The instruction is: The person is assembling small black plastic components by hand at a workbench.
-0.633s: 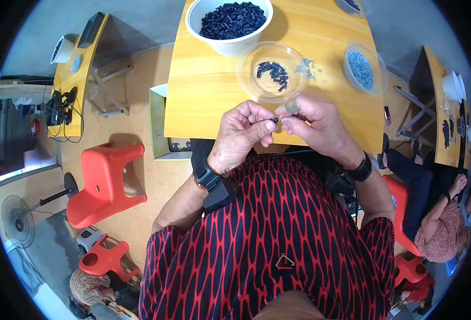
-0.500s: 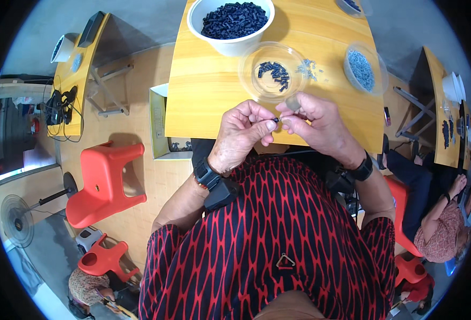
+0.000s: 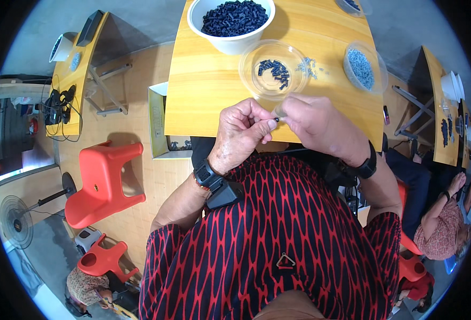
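My left hand [image 3: 240,128] pinches a small black plastic piece [image 3: 276,120] between thumb and forefinger at the table's near edge. Right against that piece are the fingertips of my right hand [image 3: 310,122], drawn together and slightly blurred; whatever they hold is too small to make out. Just beyond the hands, a shallow clear plastic bowl [image 3: 244,80] contains several black pieces [image 3: 274,73]. Small silvery metal parts [image 3: 310,68] lie loose beside its right rim.
A white tub [image 3: 232,45] full of black pieces stands at the far left of the wooden table [image 3: 203,101]. To the right is a clear container of silvery parts [image 3: 359,69]. An open carton [image 3: 159,122] sits left below, near a red chair [image 3: 99,181]. Other people sit lower right and lower left.
My right hand has rolled over, its back now turned more upward and its wrist outward to the right. The left hand keeps its pinch on the black piece, nearly unmoved.
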Demonstrator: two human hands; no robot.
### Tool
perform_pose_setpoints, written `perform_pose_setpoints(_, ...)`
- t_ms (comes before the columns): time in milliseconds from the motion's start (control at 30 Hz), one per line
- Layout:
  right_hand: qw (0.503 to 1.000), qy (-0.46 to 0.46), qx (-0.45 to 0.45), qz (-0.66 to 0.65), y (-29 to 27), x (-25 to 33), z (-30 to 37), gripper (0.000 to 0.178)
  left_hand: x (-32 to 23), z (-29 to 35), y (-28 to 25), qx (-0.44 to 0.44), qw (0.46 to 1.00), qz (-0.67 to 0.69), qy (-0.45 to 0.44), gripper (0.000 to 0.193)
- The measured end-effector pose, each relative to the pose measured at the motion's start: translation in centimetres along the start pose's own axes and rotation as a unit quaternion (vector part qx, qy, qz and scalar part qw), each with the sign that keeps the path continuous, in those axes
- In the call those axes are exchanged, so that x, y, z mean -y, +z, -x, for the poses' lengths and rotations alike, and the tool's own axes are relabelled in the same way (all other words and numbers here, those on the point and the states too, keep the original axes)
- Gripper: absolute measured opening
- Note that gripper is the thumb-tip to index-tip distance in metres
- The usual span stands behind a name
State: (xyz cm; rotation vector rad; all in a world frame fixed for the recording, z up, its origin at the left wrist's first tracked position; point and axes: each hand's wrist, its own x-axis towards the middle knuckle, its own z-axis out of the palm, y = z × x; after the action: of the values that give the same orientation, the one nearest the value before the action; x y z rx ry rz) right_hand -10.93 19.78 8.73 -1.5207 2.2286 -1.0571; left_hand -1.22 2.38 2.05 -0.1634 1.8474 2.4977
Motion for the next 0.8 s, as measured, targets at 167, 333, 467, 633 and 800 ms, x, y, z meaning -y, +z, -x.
perform_pose_setpoints(167,0.996,0.047,-0.016,-0.072,1.0,-1.6,0.7,0.012,0.1,0.2,0.6,-0.019,1.0,0.013,-0.007,0.004)
perform_pose_setpoints(333,0.9,0.211,-0.094,-0.369,2.9,-2.6,1.5,0.013,0.5,-0.3,0.5,-0.012,0.997,0.072,0.006,0.004)
perform_pose_setpoints(467,0.935,0.153,-0.129,-0.292,3.3,-2.8,2.6,0.005,1.0,-0.3,0.7,-0.003,0.993,0.117,-0.012,0.005)
perform_pose_setpoints(633,0.979,0.044,-0.152,-0.13,3.3,-2.6,2.4,0.009,1.8,-0.2,0.5,-0.003,0.993,0.118,-0.009,0.005)
perform_pose_setpoints(800,0.976,0.043,-0.14,-0.158,3.4,-2.8,2.9,0.012,1.9,-0.3,1.0,0.001,0.997,0.08,0.008,0.005)
